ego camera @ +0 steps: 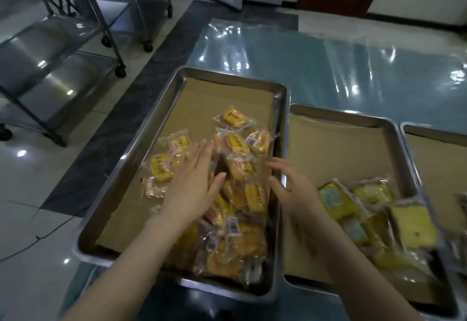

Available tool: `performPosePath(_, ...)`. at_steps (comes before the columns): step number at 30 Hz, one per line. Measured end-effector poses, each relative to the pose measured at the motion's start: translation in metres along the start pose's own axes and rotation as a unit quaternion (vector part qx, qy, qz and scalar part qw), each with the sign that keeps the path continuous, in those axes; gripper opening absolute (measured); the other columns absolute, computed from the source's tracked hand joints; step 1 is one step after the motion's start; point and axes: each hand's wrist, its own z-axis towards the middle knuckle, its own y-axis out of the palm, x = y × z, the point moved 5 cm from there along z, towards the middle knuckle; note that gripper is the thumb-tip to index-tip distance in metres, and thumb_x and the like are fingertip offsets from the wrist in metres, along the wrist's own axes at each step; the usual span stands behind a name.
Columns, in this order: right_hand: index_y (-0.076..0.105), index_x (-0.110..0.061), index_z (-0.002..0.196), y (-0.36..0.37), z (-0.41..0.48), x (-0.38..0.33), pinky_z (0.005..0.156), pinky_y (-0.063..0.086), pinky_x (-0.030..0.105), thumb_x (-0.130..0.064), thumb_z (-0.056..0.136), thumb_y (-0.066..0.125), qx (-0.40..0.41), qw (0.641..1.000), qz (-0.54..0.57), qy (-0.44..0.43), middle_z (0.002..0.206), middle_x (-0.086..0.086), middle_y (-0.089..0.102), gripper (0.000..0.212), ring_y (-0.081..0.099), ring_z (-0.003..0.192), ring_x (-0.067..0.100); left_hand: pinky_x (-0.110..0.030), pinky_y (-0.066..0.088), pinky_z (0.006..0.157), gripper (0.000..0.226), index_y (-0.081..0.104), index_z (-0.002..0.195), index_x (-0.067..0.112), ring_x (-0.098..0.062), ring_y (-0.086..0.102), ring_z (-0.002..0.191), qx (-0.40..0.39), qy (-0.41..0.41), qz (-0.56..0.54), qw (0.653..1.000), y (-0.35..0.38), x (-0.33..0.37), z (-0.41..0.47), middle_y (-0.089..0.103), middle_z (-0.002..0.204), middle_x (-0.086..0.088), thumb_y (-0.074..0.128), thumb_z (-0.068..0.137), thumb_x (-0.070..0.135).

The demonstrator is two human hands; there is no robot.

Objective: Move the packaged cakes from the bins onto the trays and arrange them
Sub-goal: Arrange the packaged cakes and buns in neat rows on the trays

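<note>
A steel tray (pixel 141 164) lined with brown cardboard holds a loose heap of packaged cakes (pixel 237 194) in clear wrappers, spread along its right half. My left hand (pixel 194 184) lies flat with straight fingers on the heap near the tray's middle. My right hand (pixel 295 191) hovers over the tray's right rim, fingers loosely spread, holding nothing. A second lined tray (pixel 353 123) to the right carries a blurred pile of yellow cake packs (pixel 366 217) at its near right corner.
A third tray (pixel 429 131) shows at the right edge. The trays stand on a table covered with shiny blue film (pixel 328 67). Wheeled steel racks (pixel 63 50) stand on the tiled floor at the left. A cable (pixel 38 237) lies on the floor.
</note>
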Motion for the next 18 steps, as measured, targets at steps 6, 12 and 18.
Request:
performPosePath(6,0.067,-0.025,0.109,-0.073,-0.025,0.073,0.066,0.035,0.019,-0.022,0.091,0.058,0.024,0.998,-0.023,0.046,0.105,-0.004,0.069,0.02,0.057,0.071,0.002,-0.038,0.027,0.109,0.072,0.001,0.146,0.041,-0.011,0.023,0.139,-0.035,-0.029,-0.062,0.997,0.028,0.066,-0.014,0.01,0.154,0.015,0.043,0.089,0.052)
performPosePath(12,0.046,-0.031,0.136,-0.085,-0.042,0.125,0.112,0.025,0.036,-0.05,0.081,0.064,-0.221,0.954,-0.198,-0.042,0.149,-0.007,0.036,0.061,0.022,0.142,0.014,-0.036,0.027,0.112,0.065,0.014,0.147,0.036,-0.013,0.024,0.139,-0.07,-0.046,-0.064,0.994,0.065,0.12,-0.024,0.02,0.155,0.009,0.051,0.093,0.033)
performPosePath(18,0.034,-0.039,0.139,-0.082,-0.041,0.13,0.098,0.043,0.039,-0.039,0.065,0.062,-0.313,0.921,-0.221,-0.073,0.144,-0.007,0.042,0.08,0.04,0.129,0.019,-0.035,0.007,0.118,0.076,0.028,0.145,0.028,-0.008,0.013,0.142,-0.174,0.014,-0.053,0.983,0.108,0.165,-0.036,0.025,0.153,0.007,0.052,0.079,0.0)
